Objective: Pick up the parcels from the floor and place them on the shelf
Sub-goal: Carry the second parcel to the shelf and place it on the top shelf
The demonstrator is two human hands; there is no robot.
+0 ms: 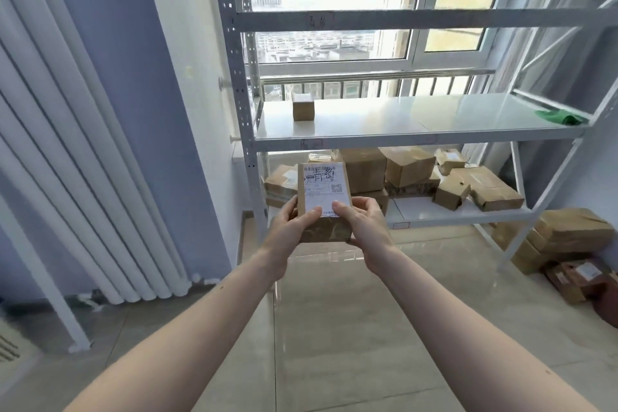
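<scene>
While both hands grip, parcel (pixel 323 201) aloft

A parcel (pixel 323 201) sits between the left hand (pixel 290 222) and right hand (pixel 363 221), in front of the shelf (pixel 418 135). One small box (pixel 303 106) stands on the middle board, toward its left. A heap of boxes (pixel 411 177) lies on the lower board. More parcels (pixel 565 244) lie on the floor (pixel 334 328), right of the shelf. A window (pixel 334 3) is behind.
</scene>
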